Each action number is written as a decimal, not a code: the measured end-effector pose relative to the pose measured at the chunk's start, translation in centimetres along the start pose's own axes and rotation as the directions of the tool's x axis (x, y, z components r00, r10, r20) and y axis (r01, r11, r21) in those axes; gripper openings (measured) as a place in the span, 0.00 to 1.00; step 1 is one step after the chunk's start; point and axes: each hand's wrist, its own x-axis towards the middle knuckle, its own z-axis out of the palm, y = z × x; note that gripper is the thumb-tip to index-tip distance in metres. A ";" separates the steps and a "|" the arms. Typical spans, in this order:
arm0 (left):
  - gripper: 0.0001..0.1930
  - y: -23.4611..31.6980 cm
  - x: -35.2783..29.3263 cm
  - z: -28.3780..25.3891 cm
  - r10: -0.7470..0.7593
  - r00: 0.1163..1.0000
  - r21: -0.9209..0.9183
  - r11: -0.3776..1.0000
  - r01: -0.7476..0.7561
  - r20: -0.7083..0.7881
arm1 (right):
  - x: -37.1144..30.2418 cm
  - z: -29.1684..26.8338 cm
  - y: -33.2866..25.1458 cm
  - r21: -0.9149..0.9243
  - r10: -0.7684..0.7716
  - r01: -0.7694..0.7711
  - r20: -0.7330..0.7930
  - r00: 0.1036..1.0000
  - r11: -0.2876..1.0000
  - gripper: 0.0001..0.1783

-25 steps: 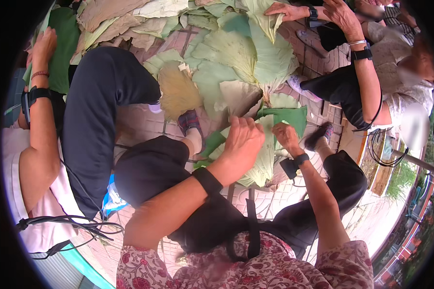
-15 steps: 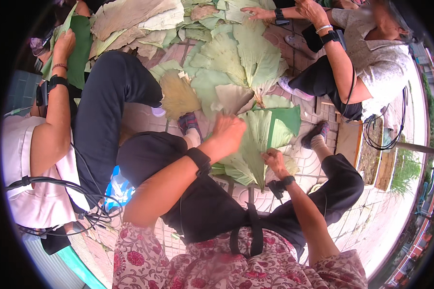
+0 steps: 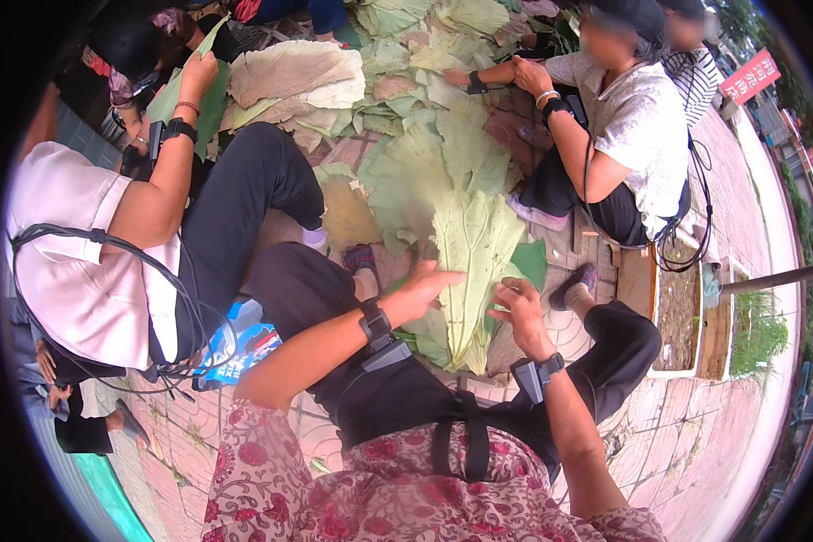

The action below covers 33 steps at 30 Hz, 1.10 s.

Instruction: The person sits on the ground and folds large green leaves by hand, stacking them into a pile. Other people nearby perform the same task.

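A large pale-green leaf (image 3: 475, 248), folded lengthwise, lies between my knees on the paved ground. My left hand (image 3: 422, 289) rests flat on its left side, fingers stretched out. My right hand (image 3: 516, 304) grips the leaf's right edge with curled fingers. Both wrists carry black bands. I sit with black-trousered legs apart, and my dark shoes (image 3: 359, 258) show beside the leaf.
Several more big leaves (image 3: 406, 172) cover the bricks ahead, with a stack (image 3: 289, 77) at the upper left. A person in a white shirt (image 3: 90, 262) sits to my left, another in a grey top (image 3: 637, 126) to the right. A planter (image 3: 682, 307) stands at right.
The view has tilted upward. My left hand slid from the leaf's top to its left side, and my right hand moved lower on the right edge while the leaf was folded narrower.
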 end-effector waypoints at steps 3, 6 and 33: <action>0.24 -0.4 -0.7 -0.3 -0.046 0.991 0.013 0.999 0.048 -0.125 | -3.5 2.6 -1.3 -0.148 -0.175 0.197 0.150 0.973 0.969 0.43; 0.24 -2.5 -0.5 -0.5 -0.084 0.987 -0.119 0.991 0.068 -0.134 | -5.7 5.1 0.3 -0.544 -0.251 0.420 0.359 0.899 0.726 0.46; 0.15 2.7 7.2 -1.8 0.043 0.999 0.647 0.761 -0.039 0.009 | 1.3 6.4 0.6 -0.325 -0.188 0.168 -0.031 0.982 0.931 0.23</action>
